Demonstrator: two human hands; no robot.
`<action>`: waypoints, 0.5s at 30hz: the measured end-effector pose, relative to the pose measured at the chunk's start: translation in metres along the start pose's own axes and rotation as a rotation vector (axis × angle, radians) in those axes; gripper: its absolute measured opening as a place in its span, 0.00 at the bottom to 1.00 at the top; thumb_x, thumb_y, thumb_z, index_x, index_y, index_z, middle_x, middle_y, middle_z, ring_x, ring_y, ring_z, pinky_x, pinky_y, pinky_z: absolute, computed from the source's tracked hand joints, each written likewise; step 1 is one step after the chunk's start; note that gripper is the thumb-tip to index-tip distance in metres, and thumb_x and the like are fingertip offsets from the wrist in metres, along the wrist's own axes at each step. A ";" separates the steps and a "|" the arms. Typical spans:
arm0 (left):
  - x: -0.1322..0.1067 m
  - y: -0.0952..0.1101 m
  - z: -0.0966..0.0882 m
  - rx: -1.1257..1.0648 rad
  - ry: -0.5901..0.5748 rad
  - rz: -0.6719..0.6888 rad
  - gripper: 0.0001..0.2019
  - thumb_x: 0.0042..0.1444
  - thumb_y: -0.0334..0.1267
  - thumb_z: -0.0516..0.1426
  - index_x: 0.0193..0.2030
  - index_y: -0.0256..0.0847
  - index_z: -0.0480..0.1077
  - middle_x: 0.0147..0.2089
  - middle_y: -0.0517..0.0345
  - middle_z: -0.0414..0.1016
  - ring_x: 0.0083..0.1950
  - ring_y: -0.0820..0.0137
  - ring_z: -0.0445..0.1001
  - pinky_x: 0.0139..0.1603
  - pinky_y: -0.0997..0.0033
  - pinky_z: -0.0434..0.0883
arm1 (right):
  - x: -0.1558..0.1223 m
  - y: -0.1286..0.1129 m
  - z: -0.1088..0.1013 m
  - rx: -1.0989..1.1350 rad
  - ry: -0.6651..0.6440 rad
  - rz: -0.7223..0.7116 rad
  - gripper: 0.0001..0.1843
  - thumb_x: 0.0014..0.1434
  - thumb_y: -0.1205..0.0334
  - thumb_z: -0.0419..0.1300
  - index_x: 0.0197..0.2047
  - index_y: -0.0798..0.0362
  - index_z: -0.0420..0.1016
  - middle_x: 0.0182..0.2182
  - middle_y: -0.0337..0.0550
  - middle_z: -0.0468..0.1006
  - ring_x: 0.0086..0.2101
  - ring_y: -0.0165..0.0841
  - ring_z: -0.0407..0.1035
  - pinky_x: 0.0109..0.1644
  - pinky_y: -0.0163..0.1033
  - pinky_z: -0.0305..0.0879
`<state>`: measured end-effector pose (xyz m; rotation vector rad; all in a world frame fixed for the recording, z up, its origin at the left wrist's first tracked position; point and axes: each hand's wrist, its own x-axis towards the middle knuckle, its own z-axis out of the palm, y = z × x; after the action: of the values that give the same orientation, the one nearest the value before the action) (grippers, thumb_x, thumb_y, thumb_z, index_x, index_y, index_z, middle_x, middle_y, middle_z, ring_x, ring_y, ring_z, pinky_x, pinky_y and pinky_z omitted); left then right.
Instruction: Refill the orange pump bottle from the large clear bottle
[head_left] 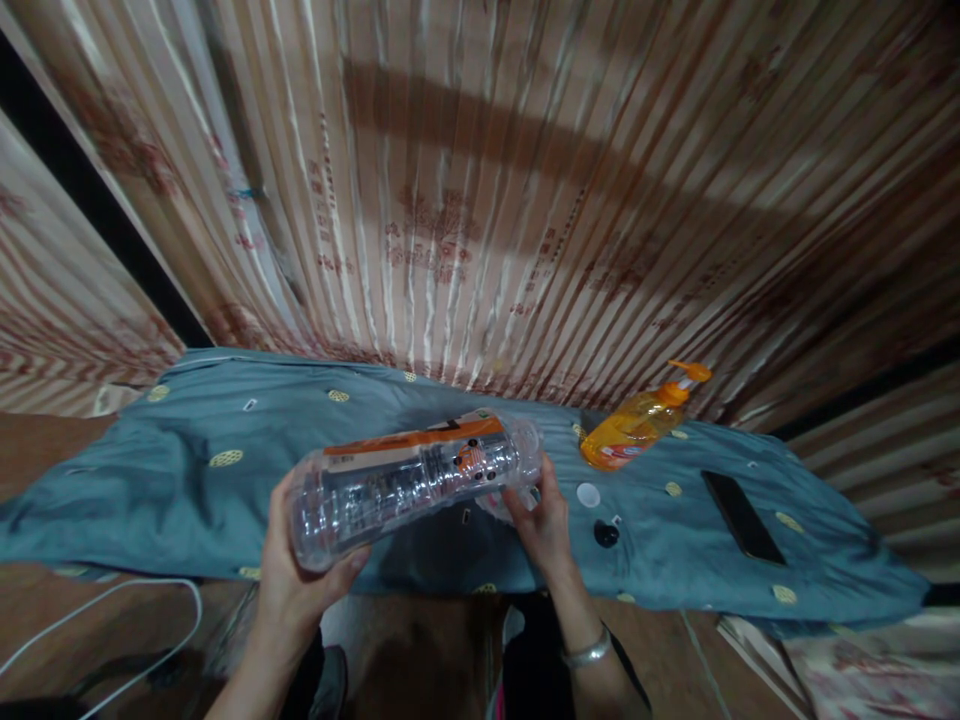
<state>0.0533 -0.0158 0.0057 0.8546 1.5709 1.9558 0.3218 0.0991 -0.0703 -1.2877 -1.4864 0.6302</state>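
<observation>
A large clear plastic bottle (397, 500) with an orange and clear label is held on a slant above the cloth, its right end higher. My left hand (296, 590) grips the wide left end, thumb below and fingers behind it. At the other end, my right hand (546, 525) is closed around the bottle's edge and a bit of clear plastic, whose kind I cannot make out. Right of that hand lie a white disc (589, 495) and a small black object (606, 533). Behind them stands a pump bottle (630, 430) of orange liquid.
Teal cloth with yellow prints (247, 500) covers the long low surface. A black phone (742, 515) lies on its right part. Pleated patterned curtains (465, 200) hang close behind. A white cable (135, 585) loops over the floor at left.
</observation>
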 end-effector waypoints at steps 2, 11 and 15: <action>0.004 -0.005 -0.005 0.005 -0.024 -0.009 0.55 0.33 0.58 0.82 0.70 0.46 0.74 0.73 0.42 0.79 0.75 0.40 0.76 0.76 0.46 0.74 | 0.000 0.003 0.000 -0.021 0.005 -0.001 0.42 0.65 0.44 0.70 0.77 0.51 0.72 0.55 0.54 0.92 0.52 0.51 0.89 0.54 0.51 0.87; 0.005 -0.024 -0.009 -0.009 0.037 -0.004 0.57 0.30 0.61 0.82 0.70 0.46 0.74 0.69 0.42 0.80 0.70 0.39 0.79 0.70 0.44 0.79 | 0.001 -0.001 0.000 0.007 0.003 -0.021 0.41 0.67 0.42 0.70 0.76 0.54 0.74 0.55 0.56 0.92 0.52 0.52 0.89 0.54 0.52 0.87; 0.002 -0.023 -0.006 -0.001 0.031 0.006 0.57 0.33 0.66 0.80 0.70 0.46 0.73 0.72 0.40 0.79 0.74 0.35 0.76 0.76 0.39 0.74 | 0.001 -0.004 0.000 0.017 0.002 -0.028 0.39 0.66 0.43 0.70 0.74 0.53 0.75 0.55 0.56 0.92 0.53 0.53 0.89 0.55 0.54 0.87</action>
<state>0.0470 -0.0137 -0.0170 0.8333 1.5864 1.9831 0.3202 0.0992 -0.0669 -1.2515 -1.4922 0.6223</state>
